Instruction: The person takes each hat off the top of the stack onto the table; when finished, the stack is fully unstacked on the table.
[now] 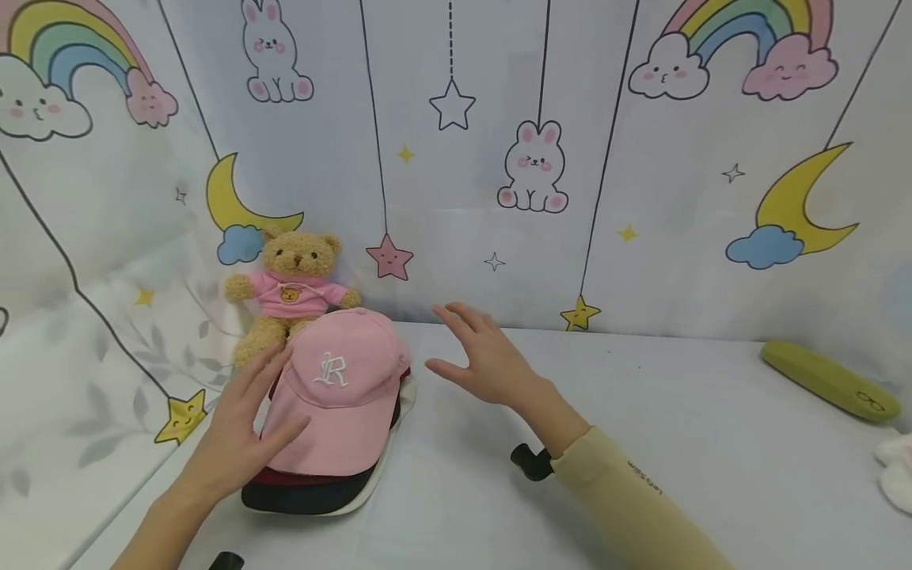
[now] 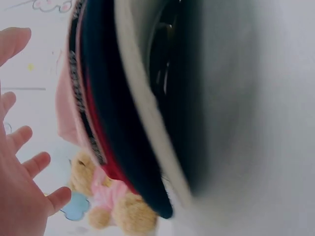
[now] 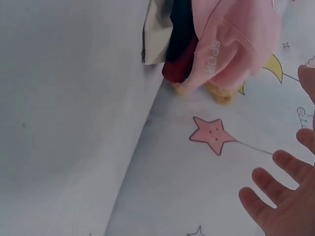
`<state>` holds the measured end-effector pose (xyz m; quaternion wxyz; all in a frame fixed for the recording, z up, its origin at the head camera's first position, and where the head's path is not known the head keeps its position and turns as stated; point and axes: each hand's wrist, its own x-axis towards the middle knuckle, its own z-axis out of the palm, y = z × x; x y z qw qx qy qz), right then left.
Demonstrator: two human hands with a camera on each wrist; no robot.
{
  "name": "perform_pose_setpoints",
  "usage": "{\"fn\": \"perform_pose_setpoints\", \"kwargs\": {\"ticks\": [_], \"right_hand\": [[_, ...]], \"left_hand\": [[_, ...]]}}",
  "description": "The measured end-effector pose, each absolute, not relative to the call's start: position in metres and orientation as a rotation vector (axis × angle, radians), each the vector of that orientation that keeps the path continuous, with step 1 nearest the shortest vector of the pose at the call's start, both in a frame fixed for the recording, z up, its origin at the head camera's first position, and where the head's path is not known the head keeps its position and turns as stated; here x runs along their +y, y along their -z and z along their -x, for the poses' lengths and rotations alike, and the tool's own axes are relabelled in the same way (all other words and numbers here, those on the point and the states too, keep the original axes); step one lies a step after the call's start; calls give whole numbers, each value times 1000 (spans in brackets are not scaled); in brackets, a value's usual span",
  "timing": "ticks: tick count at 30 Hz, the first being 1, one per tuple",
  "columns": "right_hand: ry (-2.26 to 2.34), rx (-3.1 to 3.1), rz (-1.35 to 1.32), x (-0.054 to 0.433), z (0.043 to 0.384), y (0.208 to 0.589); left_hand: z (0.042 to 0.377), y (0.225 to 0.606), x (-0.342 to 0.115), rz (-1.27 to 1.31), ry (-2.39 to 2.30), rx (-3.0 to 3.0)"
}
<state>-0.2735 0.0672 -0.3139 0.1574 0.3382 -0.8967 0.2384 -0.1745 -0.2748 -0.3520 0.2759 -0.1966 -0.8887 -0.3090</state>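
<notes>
A pink cap (image 1: pixel 356 348) with a white embroidered letter tops a stack of caps on the white table. Beneath it show a dark red cap (image 3: pixel 183 64), a dark navy cap (image 1: pixel 306 497) and an off-white cap (image 2: pixel 140 88). My left hand (image 1: pixel 238 431), fingers spread, is at the stack's left side and overlaps the pink brim in the head view; the left wrist view has it apart from the layered brims. To the right of the stack, my right hand (image 1: pixel 488 356) hovers with fingers extended and nothing in it.
A teddy bear (image 1: pixel 295 281) in a pink shirt sits behind the caps against the printed backdrop (image 1: pixel 456 182). On the table's right lies a green glasses case (image 1: pixel 830 380), with a white fluffy thing (image 1: pixel 896 475) at the right edge. Black wrist-camera mounts show below both hands.
</notes>
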Motion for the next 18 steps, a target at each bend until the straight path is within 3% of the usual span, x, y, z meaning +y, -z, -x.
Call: {"fn": "perform_pose_setpoints", "kwargs": {"ticks": [18], "right_hand": [[-1187, -2605, -992, 9, 295, 315]], "left_hand": [[178, 372, -294, 297, 968, -2558]]}}
